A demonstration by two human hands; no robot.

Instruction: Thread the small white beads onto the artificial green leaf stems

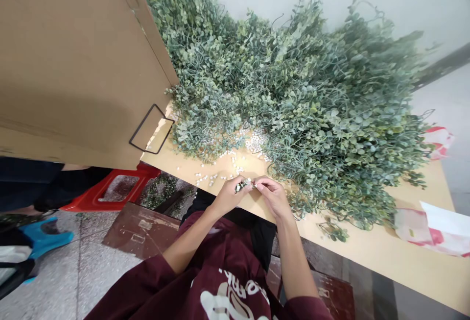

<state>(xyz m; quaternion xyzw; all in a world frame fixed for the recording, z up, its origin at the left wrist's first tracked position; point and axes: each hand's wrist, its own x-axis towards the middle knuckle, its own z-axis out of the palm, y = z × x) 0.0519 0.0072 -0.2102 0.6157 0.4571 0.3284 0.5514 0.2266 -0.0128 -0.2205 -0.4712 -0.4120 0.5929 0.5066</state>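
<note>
My left hand and my right hand meet fingertip to fingertip over the table's near edge. Closed fingers of the left pinch a small leafy sprig, dark green with pale bits, mostly covered by the fingers. Between the right thumb and forefinger is a tiny white piece, partly hidden, touching or close to the sprig. Loose white bead-like pieces lie scattered just beyond my hands, with a denser heap farther back. A big pile of artificial green foliage rises behind them.
A tall cardboard panel stands at left, beside a black wire frame. A small sprig and red-and-white plastic bags lie on the right of the table. Below left are a red stool and another person's dark-clothed legs.
</note>
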